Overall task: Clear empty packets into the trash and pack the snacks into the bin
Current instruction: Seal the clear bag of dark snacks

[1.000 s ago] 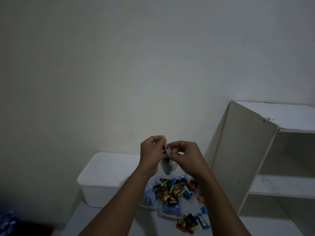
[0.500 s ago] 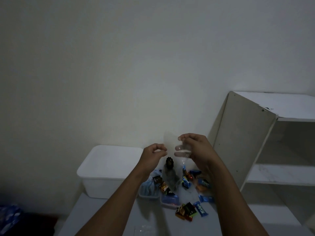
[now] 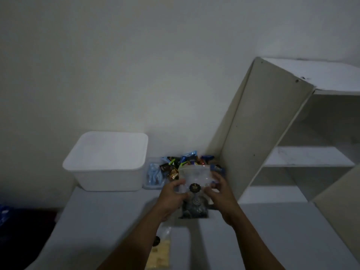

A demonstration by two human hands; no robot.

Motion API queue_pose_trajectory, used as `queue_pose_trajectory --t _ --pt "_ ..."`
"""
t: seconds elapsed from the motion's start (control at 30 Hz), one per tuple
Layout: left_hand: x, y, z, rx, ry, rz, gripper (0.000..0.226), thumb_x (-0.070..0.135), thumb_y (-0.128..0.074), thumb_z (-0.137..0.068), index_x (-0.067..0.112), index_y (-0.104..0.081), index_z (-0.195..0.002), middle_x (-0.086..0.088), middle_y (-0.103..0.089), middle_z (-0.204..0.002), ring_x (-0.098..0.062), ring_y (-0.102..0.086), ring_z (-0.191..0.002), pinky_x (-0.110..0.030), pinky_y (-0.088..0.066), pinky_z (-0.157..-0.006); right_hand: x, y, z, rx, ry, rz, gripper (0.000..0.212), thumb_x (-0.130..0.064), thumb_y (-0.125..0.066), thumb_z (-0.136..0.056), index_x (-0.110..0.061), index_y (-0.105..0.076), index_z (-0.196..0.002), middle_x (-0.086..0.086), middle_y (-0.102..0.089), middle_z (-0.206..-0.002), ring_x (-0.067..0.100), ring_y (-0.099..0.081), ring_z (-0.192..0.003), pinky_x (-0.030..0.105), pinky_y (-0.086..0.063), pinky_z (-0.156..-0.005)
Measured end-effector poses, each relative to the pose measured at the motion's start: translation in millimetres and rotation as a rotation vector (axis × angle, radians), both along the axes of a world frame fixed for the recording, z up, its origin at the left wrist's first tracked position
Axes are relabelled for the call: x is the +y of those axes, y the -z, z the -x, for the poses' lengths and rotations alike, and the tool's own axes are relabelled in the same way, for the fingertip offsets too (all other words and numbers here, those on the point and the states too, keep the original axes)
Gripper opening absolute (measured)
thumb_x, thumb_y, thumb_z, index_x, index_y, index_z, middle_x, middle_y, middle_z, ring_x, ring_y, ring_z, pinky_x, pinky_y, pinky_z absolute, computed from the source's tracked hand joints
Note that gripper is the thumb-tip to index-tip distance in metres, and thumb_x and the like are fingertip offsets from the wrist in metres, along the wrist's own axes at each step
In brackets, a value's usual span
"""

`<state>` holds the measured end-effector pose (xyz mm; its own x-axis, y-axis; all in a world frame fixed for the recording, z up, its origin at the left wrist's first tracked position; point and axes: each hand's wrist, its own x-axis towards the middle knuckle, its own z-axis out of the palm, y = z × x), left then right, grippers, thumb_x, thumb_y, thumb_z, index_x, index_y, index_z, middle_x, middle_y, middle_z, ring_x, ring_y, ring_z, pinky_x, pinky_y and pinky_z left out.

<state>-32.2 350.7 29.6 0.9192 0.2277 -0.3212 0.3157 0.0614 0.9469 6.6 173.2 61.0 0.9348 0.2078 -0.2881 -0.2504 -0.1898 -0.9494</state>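
Snack pouch (image 3: 194,189) upright, top edge away.

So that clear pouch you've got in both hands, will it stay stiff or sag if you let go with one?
The clear pouch will probably sag: its empty top looks like thin film. Dark contents sit low, so it is likely bottom-heavy. The left hand and right hand grip its sides; glossy plastic may slip.

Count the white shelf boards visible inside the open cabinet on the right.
2 inside the cabinet: an upper shelf board and a lower one beneath it. The frame cuts the cabinet off on the right, so more may be hidden.
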Motion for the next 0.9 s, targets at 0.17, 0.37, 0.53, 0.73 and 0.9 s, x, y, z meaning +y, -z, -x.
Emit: queue_pose_trajectory --t 0.17,0.37,0.53,0.73,0.9 --pt "-40 55 20 0.161 0.070 -0.019 0.076 0.011 -0.086 -0.073 0.019 -0.050 -0.140 -0.014 -0.058 -0.133 -0.026 -0.066 -0.096 -0.034 -0.060 -0.072 -45 67 30 0.097 -0.075 0.180 0.090 -0.005 -0.083 -0.077 -0.025 -0.034 -0.150 0.002 -0.056 -0.122 0.020 -0.069 -0.085 0.030 -0.057 -0.058" --pt "-84 93 38 0.271 0.152 -0.146 0.076 0.008 -0.081 -0.078 0.015 -0.045 -0.144 -0.002 -0.047 -0.138 -0.017 -0.052 -0.120 -0.027 -0.049 -0.100 -84 121 45 0.121 -0.115 0.304 0.075 -0.008 -0.082 -0.079 -0.018 -0.046 -0.143 0.006 -0.057 -0.119 0.023 -0.070 -0.083 0.032 -0.059 -0.061" --pt "-111 110 39 0.354 0.114 -0.275 0.061 0.002 -0.080 -0.077 0.008 -0.056 -0.133 -0.004 -0.054 -0.123 -0.014 -0.056 -0.110 -0.012 -0.043 -0.089 -97 140 37 0.011 -0.236 0.347 0.049 -0.001 -0.079 -0.078 -0.024 -0.059 -0.116 -0.013 -0.067 -0.105 0.004 -0.067 -0.095 0.006 -0.048 -0.077" --pt "-123 133 39 0.313 0.126 -0.389 0.046 0.001 -0.086 -0.065 0.006 -0.068 -0.106 0.008 -0.056 -0.099 0.001 -0.056 -0.086 -0.003 -0.040 -0.078 -106 166 23 -0.063 -0.383 0.387 0.027 0.002 -0.082 -0.071 -0.014 -0.071 -0.089 -0.012 -0.071 -0.076 -0.006 -0.067 -0.072 0.007 -0.047 -0.065" --pt "-130 145 43 0.289 0.201 -0.487 0.080 0.033 -0.082 -0.061 -0.002 -0.058 -0.129 -0.016 -0.054 -0.119 -0.027 -0.049 -0.116 -0.026 -0.034 -0.102 -108 175 15 -0.024 -0.436 0.455 0.026 -0.008 -0.086 -0.068 -0.013 -0.069 -0.087 -0.018 -0.062 -0.074 -0.006 -0.062 -0.067 0.006 -0.045 -0.065"
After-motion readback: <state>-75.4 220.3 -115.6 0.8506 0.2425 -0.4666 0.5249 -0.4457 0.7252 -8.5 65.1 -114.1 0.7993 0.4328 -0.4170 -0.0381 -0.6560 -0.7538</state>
